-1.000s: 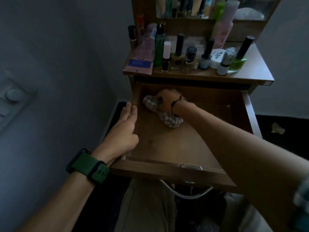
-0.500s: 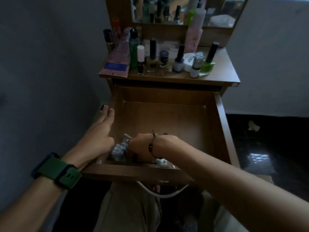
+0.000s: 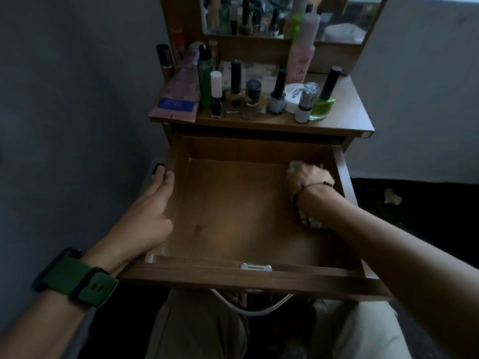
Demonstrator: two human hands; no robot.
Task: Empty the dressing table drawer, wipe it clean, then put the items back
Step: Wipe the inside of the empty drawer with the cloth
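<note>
The wooden drawer [image 3: 233, 274] of the dressing table is pulled out towards me and holds only my right hand and a cloth. My right hand [image 3: 307, 178] presses a pale patterned cloth [image 3: 309, 222] against the drawer's right side near the back; most of the cloth is hidden under the hand and wrist. My left hand [image 3: 147, 216] lies flat along the drawer's left wall, fingers together, steadying it. Several bottles and jars stand on the table top [image 3: 344, 117], among them a green nail polish [image 3: 322, 104] and a pink spray can [image 3: 300, 55].
A mirror [image 3: 285, 16] rises behind the bottles. A grey wall runs close on the left. A metal handle [image 3: 248, 308] hangs under the drawer front above my knees. A scrap of paper [image 3: 391, 196] lies on the dark floor at the right.
My right hand has swept the cloth from the drawer's back left to its front edge, then over to the right side near the back. My left hand has stayed on the left wall.
</note>
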